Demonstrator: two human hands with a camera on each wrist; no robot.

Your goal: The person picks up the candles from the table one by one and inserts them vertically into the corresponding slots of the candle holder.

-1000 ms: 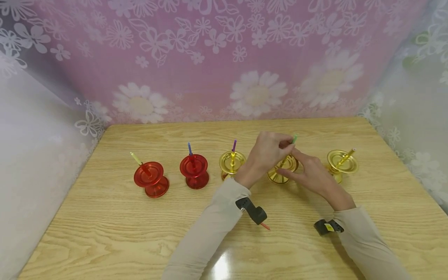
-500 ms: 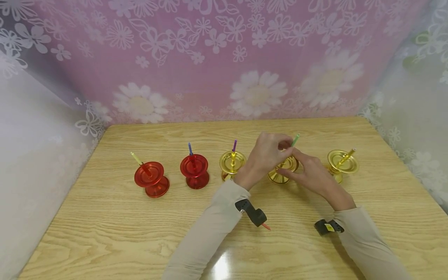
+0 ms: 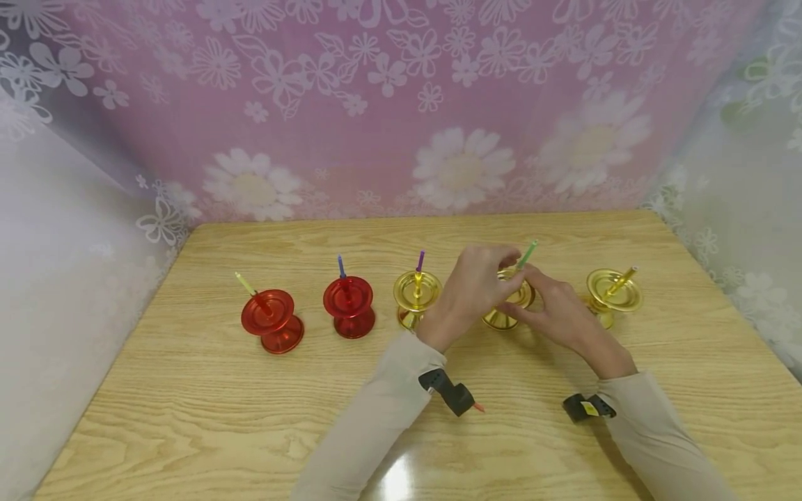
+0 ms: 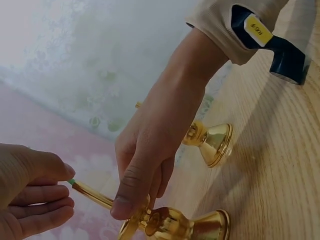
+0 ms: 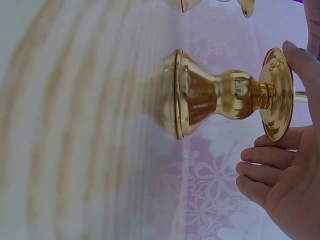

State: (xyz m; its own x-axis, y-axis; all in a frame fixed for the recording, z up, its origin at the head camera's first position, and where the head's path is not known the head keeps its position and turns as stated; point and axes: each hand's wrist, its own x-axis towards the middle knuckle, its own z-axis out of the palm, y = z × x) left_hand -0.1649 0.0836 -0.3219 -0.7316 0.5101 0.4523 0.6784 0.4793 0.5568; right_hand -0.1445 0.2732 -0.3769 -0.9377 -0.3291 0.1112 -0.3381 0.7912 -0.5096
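Five-candle row aside, my hands meet at a gold candle holder [image 3: 501, 320] right of centre. A thin green candle [image 3: 528, 255] stands in its gold tube. My right hand [image 3: 557, 306] grips the holder's dish; in the right wrist view the dish [image 5: 277, 95] lies between thumb and index finger. My left hand [image 3: 477, 282] is beside the candle's lower end. In the left wrist view its thumb tip is right at the tube's top [image 4: 82, 190], with the other fingers loosely bent and partly extended.
Left of the hands stand another gold holder [image 3: 416, 292] with a purple candle and red holders [image 3: 349, 299] with blue and yellow candles. A gold holder [image 3: 612, 291] without a visible candle stands right. A red candle [image 3: 479, 407] lies partly hidden near the left wrist camera.
My left hand has drawn slightly down and left from the green candle, and more of the candle shows. My right hand has stayed on the gold holder.
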